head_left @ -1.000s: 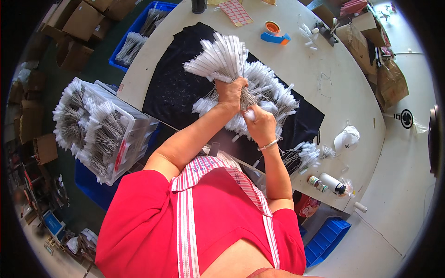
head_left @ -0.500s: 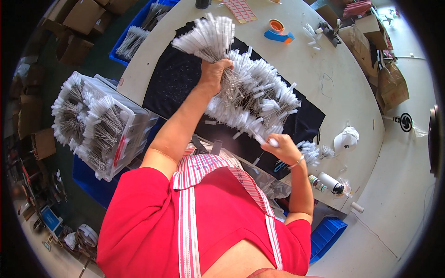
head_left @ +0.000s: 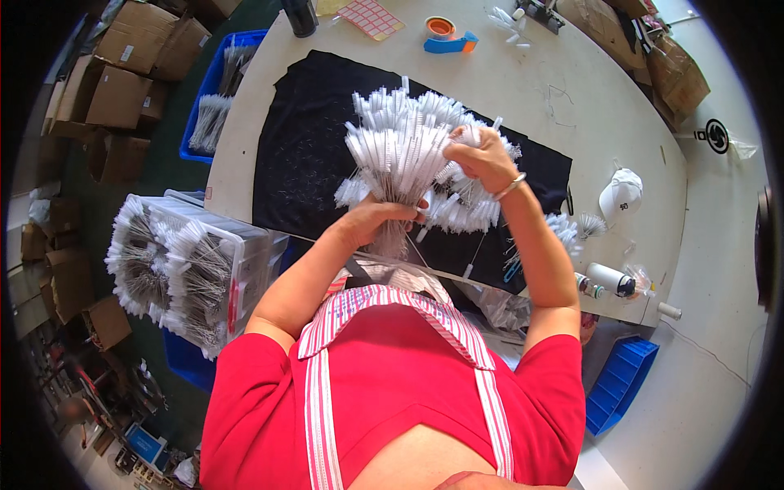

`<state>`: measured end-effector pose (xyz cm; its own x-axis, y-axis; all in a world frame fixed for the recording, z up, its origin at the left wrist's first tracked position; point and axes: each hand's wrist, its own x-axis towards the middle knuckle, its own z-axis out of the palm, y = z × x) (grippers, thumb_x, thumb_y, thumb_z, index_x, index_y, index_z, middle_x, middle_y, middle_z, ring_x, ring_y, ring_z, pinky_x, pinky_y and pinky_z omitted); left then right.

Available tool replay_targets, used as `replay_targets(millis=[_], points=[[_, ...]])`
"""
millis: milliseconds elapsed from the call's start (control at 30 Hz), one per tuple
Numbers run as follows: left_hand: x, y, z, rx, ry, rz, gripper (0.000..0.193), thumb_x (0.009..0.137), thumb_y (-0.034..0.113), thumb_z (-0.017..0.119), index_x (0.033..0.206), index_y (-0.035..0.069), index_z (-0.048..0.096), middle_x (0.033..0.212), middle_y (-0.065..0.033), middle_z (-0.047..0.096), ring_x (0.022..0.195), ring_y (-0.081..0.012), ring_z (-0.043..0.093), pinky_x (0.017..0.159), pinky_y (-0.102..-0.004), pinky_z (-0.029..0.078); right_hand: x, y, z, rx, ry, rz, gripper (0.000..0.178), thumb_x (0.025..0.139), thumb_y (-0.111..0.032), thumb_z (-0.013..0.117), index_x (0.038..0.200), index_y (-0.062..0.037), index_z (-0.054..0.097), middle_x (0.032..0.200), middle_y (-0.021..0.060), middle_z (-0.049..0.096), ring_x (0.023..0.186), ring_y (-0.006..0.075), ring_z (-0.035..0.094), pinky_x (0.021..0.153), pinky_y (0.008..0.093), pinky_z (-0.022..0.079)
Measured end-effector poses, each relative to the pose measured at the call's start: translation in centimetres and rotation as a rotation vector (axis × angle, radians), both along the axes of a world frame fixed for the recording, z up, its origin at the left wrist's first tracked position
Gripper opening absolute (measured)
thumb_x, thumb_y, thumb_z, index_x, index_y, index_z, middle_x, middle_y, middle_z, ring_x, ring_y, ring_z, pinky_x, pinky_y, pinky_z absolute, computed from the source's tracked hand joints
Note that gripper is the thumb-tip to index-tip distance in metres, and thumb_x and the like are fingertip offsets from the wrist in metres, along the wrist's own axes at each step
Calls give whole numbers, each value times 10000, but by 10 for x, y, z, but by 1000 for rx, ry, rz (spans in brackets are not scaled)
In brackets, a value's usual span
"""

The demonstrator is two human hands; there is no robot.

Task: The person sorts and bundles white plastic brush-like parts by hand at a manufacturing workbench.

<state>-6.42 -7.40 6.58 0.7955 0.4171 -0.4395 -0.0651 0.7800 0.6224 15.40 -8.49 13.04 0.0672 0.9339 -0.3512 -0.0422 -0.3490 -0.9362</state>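
My left hand [head_left: 377, 219] is wrapped round the thin wire stems of a bundle of white-bristled tube brushes [head_left: 396, 159]. The bundle stands with its bristle heads fanned out upward, above the table's near edge. My right hand [head_left: 485, 160] is closed at the right side of the bundle, thumb and fingers pinched on a brush whose stem is partly hidden. Behind and to the right of the bundle lies a loose pile of the same brushes [head_left: 469, 211], on a black cloth [head_left: 298, 155]. The bundle covers part of that pile.
A clear plastic bin [head_left: 245, 269] packed with brushes stands left of the table [head_left: 604, 131]. On the tabletop are a blue tape dispenser [head_left: 451, 43], a red label sheet [head_left: 371, 18], a white cap [head_left: 621, 194] and a white bottle [head_left: 610, 279]. A blue crate [head_left: 622, 384] sits lower right.
My left hand has brought the bundle down and nearer to me. My right hand has moved up from the near right of the pile to the bundle's side.
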Motion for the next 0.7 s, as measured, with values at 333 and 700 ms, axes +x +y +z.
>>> replay_targets(millis=[333, 700], points=[[-18, -10, -30, -213, 241, 90, 274, 682, 104, 658, 934, 9, 606, 805, -85, 633, 714, -182, 609, 696, -296, 485, -90, 20, -81, -233, 506, -871, 317, 741, -297, 729, 691, -135, 461, 527, -66, 388, 355, 44, 321, 324, 196, 254], [-33, -30, -48, -223, 120, 237, 270, 767, 148, 557, 992, 1, 576, 855, -85, 624, 742, -191, 600, 680, -300, 492, -132, 18, -103, -80, 466, -879, 304, 748, -298, 721, 876, -71, 565, 790, 6, 600, 604, 92, 528, 434, 213, 376]])
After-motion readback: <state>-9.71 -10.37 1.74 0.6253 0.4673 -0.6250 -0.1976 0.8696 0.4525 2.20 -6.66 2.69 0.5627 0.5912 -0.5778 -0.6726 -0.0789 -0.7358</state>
